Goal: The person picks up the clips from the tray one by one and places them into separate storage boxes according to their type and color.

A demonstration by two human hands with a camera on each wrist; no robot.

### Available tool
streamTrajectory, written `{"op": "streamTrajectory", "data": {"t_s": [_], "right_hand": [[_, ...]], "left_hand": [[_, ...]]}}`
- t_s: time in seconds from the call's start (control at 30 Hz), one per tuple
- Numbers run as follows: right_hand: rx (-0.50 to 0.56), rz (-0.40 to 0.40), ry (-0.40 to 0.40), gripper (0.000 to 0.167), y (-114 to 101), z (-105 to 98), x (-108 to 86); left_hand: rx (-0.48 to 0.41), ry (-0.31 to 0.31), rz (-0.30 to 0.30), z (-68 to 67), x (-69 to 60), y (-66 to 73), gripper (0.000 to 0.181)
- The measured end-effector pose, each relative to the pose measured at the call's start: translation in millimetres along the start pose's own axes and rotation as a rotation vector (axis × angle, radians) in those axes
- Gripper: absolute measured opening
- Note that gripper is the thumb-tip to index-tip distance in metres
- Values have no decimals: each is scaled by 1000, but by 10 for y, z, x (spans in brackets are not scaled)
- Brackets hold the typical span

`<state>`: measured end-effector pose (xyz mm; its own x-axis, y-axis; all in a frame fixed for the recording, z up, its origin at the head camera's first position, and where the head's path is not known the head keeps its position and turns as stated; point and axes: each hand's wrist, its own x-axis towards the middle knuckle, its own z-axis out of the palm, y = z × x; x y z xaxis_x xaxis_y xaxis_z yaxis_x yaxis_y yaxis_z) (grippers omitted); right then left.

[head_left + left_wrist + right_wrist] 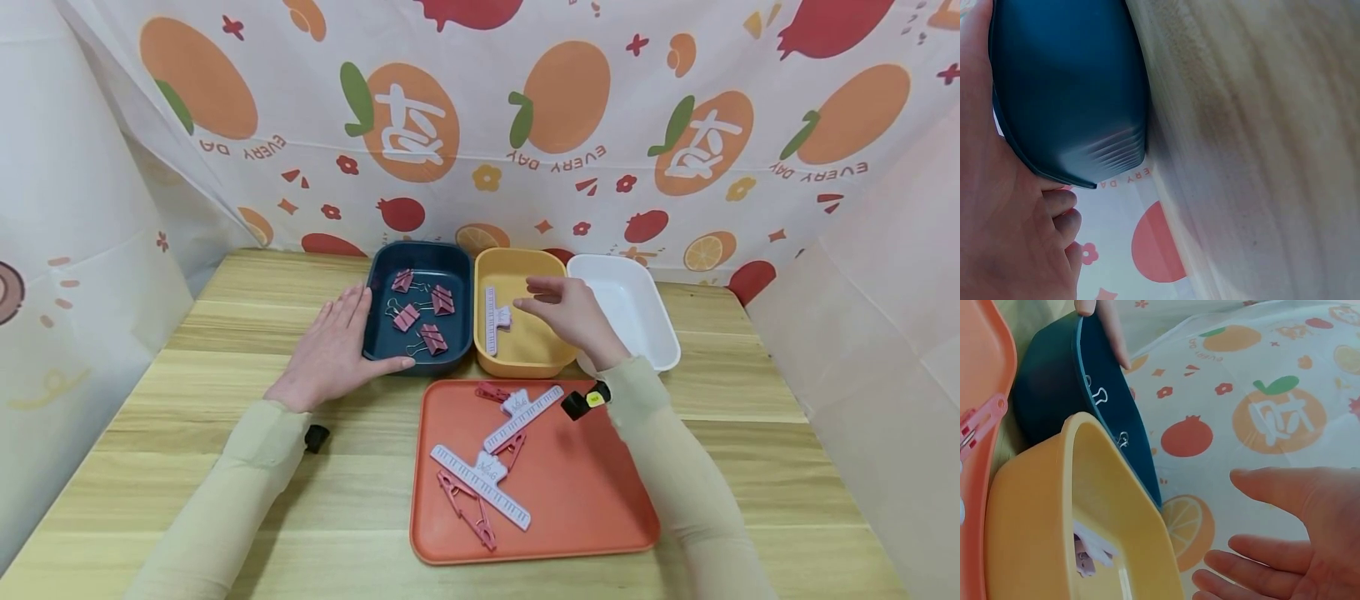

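Observation:
My left hand (pixel 330 346) rests on the left and near rim of the dark blue bin (pixel 380 333), fingers straight and thumb stretched along the near edge. Several pink binder clips (pixel 406 317) lie in that bin. Above the right side of the yellow bin (pixel 517 367), my right hand (pixel 570 312) hovers with nothing in it, its fingers extended and parted in the right wrist view. One white ruler-shaped clip (pixel 491 321) lies in the yellow bin, left of that hand. On the red tray (pixel 585 500) are two more white ruler-shaped clips (pixel 480 483) and several pink clothespins (pixel 477 522).
A white bin (pixel 637 317) stands right of the yellow one, with my right wrist over its left edge; the part in view holds nothing. The red tray lies in front of the bins on the wooden table (pixel 750 433). A printed curtain (pixel 480 192) hangs behind.

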<state>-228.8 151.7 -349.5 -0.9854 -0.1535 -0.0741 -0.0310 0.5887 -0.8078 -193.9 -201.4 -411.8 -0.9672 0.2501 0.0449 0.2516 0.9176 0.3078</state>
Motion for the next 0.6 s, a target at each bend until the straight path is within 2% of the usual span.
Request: {"op": "streamTrajectory", "data": {"t_s": [0.6], "right_hand": [[59,-127,20,61,-34,-129,-355]], "left_hand": [[-5,5,8,17,15,-23,134]]}}
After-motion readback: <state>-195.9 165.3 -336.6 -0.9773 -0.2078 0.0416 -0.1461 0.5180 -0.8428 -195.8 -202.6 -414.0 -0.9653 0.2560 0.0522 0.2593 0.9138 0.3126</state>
